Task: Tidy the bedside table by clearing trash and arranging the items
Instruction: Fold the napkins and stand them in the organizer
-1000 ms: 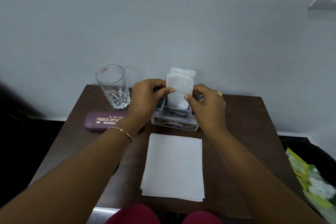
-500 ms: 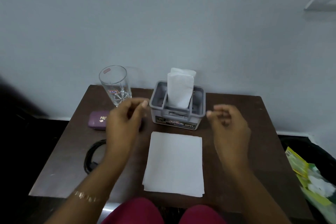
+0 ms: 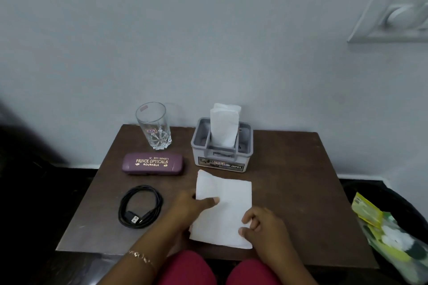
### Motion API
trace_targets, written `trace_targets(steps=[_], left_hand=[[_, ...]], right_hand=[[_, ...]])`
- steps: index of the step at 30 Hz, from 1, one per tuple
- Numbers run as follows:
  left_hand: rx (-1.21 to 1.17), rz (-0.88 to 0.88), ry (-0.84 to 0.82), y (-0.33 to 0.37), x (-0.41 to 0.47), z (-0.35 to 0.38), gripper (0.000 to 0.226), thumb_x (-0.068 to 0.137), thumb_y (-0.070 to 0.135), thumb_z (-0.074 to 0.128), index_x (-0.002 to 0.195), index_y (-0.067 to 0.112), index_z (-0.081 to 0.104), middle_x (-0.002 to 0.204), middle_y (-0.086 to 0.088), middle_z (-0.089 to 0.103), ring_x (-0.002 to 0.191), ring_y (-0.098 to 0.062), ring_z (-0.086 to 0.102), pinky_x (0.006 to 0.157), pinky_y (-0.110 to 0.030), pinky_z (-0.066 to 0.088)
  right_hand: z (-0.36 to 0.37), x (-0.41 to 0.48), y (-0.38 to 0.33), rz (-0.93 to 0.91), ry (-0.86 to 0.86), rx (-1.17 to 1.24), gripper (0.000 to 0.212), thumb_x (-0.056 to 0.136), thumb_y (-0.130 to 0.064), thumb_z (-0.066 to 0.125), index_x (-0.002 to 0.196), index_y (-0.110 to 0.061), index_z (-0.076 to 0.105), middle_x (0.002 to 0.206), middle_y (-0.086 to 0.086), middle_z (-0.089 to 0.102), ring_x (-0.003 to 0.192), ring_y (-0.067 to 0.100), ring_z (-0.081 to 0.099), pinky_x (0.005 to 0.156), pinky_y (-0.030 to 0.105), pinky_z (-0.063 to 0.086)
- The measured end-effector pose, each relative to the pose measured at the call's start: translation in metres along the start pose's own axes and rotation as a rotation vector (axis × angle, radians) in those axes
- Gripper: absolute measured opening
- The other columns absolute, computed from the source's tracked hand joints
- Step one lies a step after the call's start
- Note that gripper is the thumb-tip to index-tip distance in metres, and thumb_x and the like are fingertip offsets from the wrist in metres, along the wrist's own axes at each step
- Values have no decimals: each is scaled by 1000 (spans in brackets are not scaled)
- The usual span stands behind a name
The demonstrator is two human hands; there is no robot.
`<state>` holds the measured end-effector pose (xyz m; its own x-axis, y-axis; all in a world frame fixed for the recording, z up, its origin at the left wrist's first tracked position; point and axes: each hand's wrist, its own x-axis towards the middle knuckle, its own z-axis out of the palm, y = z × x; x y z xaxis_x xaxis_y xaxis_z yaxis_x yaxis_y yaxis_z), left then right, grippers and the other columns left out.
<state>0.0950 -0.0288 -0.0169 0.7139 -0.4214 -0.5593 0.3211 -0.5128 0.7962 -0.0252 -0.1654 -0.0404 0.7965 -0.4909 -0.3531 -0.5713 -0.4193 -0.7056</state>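
Head view: left hand [image 3: 193, 209] thumb and right hand [image 3: 261, 227] fingers pinch the white paper napkin [image 3: 225, 210] by the bedside table's [image 3: 289, 192] front edge. Behind stand a grey "OPEL" napkin holder [image 3: 221, 146], a purple "PRINCE OPTICALS ROURKELA" spectacle case [image 3: 152, 163], a stickered glass [image 3: 154, 128], and a coiled black USB cable [image 3: 140, 207] at the left.

White tissue sheet [image 3: 228, 194] flat at front centre of table [image 3: 289, 180]. Behind it: grey holder [image 3: 221, 146] with upright tissues [image 3: 224, 124]. Clear glass [image 3: 154, 126] upright at back left; purple case [image 3: 153, 163] before it; coiled black cable [image 3: 140, 206] nearer.
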Motion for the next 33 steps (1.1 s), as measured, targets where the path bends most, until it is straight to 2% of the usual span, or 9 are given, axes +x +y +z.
trace_targets(steps=[3, 6, 9, 12, 18, 23, 26, 30, 33], left_hand=[[-28, 20, -14, 13, -7, 0, 20, 83, 13, 67, 101, 5, 68, 100, -12, 72, 87, -25, 68, 78, -34, 52], [-246, 52, -90, 32, -25, -4, 24, 85, 14, 64, 106, 4, 66, 106, -17, 71, 95, -31, 67, 83, -38, 54], [-466, 73, -236, 50, -51, -8, 27, 85, 20, 63, 109, 7, 67, 107, -15, 72, 95, -28, 68, 84, -40, 55], [-563, 119, -293, 58, -69, -9, 29, 85, 24, 61, 108, 7, 69, 106, -15, 72, 92, -25, 70, 80, -37, 58], [-555, 249, 86, 41, -71, -12, 28, 79, 24, 67, 99, 5, 70, 92, -13, 75, 82, -27, 70, 72, -37, 58], [-529, 350, 230, 29, -66, -9, 19, 84, 3, 62, 100, 9, 69, 88, -2, 76, 76, -16, 70, 68, -27, 56], [-533, 391, 283, 29, -62, -6, 20, 85, 2, 61, 102, 9, 69, 81, 5, 76, 73, -10, 70, 67, -23, 57], [-415, 409, 365, 23, -55, 2, 37, 84, 5, 64, 118, 20, 63, 82, 4, 77, 85, -19, 72, 79, -40, 58], [-324, 440, 367, 22, -53, 6, 64, 82, 4, 66, 134, 34, 45, 85, -1, 76, 85, -15, 71, 77, -35, 58]], right_hand=[[-3, -2, -1, 18, 26, 38, 19, 74, -21, 75, 72, -22, 56, 75, -2, 50, 61, 6, 47, 53, 12, 40], [-17, -4, -10, 149, 138, 400, 31, 75, -41, 71, 94, -20, 57, 96, 0, 58, 82, 12, 56, 69, 22, 44], [-32, -11, -28, 239, -93, 964, 51, 71, -55, 61, 112, -24, 58, 111, -1, 66, 103, 18, 62, 88, 38, 48], [-43, -22, -49, 175, -369, 1363, 46, 82, -46, 61, 117, -15, 65, 119, 12, 67, 112, 32, 62, 101, 51, 43], [-53, -30, -59, 6, -123, 1058, 28, 75, -22, 67, 101, -11, 69, 96, 7, 75, 84, 19, 72, 69, 30, 58], [-39, -32, -52, 5, 84, 910, 16, 83, -12, 65, 98, -8, 69, 88, 7, 76, 81, 23, 73, 74, 38, 59], [-38, -32, -54, -43, 167, 899, 12, 82, -11, 67, 93, -12, 71, 84, 3, 77, 75, 17, 73, 59, 24, 57], [-29, -27, -50, -59, 326, 807, 16, 82, -14, 68, 98, -15, 70, 88, 0, 75, 78, 13, 72, 64, 23, 57], [-26, -26, -50, -121, 379, 685, 13, 83, -14, 66, 88, -25, 68, 82, -8, 72, 73, 7, 70, 59, 14, 54]])
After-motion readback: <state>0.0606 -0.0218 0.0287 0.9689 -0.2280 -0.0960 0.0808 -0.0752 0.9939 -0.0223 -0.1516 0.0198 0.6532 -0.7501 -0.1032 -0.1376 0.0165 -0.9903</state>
